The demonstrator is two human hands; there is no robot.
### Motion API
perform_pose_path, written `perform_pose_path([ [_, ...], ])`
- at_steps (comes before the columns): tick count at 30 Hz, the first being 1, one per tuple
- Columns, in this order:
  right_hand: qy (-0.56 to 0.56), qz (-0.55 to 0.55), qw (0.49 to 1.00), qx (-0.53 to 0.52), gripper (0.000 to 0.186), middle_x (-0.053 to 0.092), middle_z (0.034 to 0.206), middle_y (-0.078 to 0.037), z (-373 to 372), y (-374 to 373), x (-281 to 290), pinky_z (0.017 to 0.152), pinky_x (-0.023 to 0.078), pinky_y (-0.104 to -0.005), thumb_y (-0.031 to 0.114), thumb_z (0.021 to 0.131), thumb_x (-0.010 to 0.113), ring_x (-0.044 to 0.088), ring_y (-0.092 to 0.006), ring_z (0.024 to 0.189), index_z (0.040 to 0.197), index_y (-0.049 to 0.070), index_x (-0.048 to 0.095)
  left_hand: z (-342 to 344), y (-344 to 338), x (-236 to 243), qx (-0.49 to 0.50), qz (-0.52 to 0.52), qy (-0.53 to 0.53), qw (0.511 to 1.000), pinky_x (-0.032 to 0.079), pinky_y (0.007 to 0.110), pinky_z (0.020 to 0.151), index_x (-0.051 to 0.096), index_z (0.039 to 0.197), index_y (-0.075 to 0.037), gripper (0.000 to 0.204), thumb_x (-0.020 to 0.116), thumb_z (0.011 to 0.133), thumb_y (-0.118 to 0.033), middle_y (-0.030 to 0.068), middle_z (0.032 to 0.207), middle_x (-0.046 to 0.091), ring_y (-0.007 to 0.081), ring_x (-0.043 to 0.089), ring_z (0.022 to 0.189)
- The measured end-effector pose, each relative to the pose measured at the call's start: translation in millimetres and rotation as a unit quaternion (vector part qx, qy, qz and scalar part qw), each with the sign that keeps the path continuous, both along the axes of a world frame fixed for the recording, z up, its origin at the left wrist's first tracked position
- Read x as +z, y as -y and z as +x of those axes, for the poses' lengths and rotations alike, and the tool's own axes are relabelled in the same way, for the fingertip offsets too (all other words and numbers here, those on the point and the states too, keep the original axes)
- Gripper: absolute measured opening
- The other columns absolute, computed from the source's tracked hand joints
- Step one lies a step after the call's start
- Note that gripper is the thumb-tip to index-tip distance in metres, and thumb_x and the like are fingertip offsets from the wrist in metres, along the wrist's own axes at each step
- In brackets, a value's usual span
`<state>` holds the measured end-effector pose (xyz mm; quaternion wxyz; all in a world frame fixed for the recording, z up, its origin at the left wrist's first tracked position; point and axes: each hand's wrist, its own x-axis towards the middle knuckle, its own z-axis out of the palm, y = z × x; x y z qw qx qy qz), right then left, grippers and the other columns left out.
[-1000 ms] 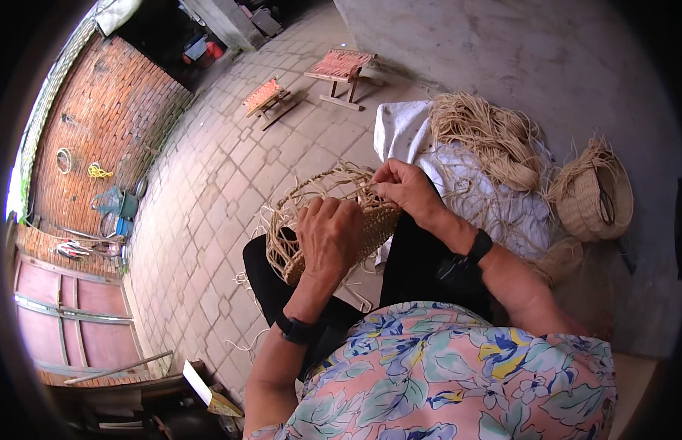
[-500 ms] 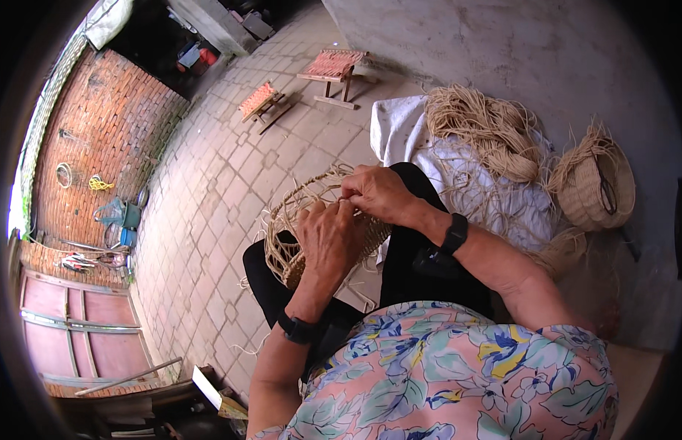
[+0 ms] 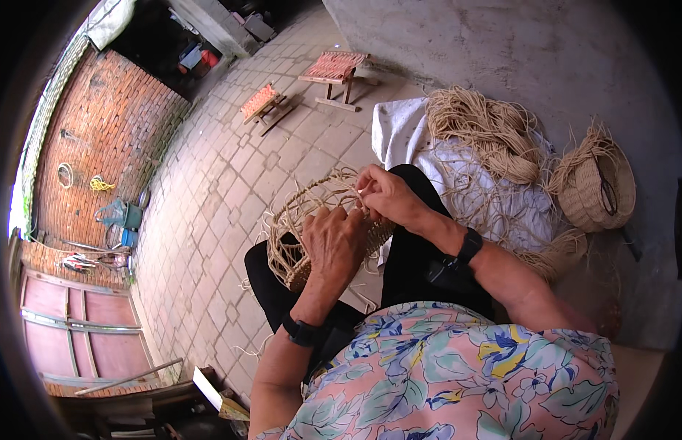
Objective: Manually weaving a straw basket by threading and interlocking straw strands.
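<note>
Partly woven basket (image 3: 300,274) sits over black-trousered legs (image 3: 408,268). Risk: weave could slacken if the hold slips; basket could tip if legs shift. Left hand (image 3: 335,238) palm down, fingers curled over basket; tips hidden, can't tell grip. Right hand (image 3: 391,196) just beyond, wrist bent inward, fingers pinching a strand (image 3: 360,196). Farther right: cord hank (image 3: 495,136) on white cloth (image 3: 401,126).
</note>
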<state>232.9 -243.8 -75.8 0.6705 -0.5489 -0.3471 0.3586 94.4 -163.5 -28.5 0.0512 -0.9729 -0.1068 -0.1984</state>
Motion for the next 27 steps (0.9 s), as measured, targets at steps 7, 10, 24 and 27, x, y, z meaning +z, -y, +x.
perform_pose_path([
  [7,0.006,-0.049,0.999,-0.011,0.019,0.059,0.077,-0.004,-2,9,10,0.048,0.047,-0.0236,-0.003,0.080,0.053,0.058,-0.0093,0.057,0.098,0.003,0.049,-5,4,6,-0.015,0.004,0.001,1.000,0.038,0.039,0.065,0.068,0.075,-0.017,0.008,0.071,0.076,-0.024,0.0023,0.061,0.054,0.0220,0.055,0.064],
  [10,0.013,-0.048,0.999,0.008,0.016,0.057,0.076,-0.003,-3,13,18,0.049,0.048,-0.0237,-0.002,0.082,0.055,0.058,-0.0098,0.057,0.097,0.003,0.049,-11,5,9,-0.028,0.001,0.001,1.000,0.038,0.039,0.065,0.069,0.078,-0.018,0.005,0.072,0.076,-0.021,0.0018,0.059,0.051,0.0217,0.055,0.064],
  [24,-0.045,-0.002,0.999,0.013,0.017,0.057,0.077,-0.004,-6,12,8,0.049,0.048,-0.0254,-0.004,0.083,0.055,0.061,-0.0111,0.060,0.097,0.002,0.050,8,-7,47,0.014,-0.009,-0.027,0.999,0.041,0.040,0.074,0.068,0.077,-0.009,0.005,0.068,0.073,-0.012,0.0063,0.086,0.054,0.0253,0.053,0.086],
  [27,-0.040,-0.017,0.999,0.001,0.018,0.060,0.077,-0.006,-7,11,6,0.054,0.049,-0.0288,-0.004,0.080,0.057,0.062,-0.0143,0.061,0.096,0.001,0.052,14,-11,41,-0.006,0.013,-0.051,0.999,0.038,0.041,0.073,0.067,0.071,-0.004,0.011,0.064,0.071,-0.015,0.0077,0.086,0.054,0.0260,0.052,0.086],
])
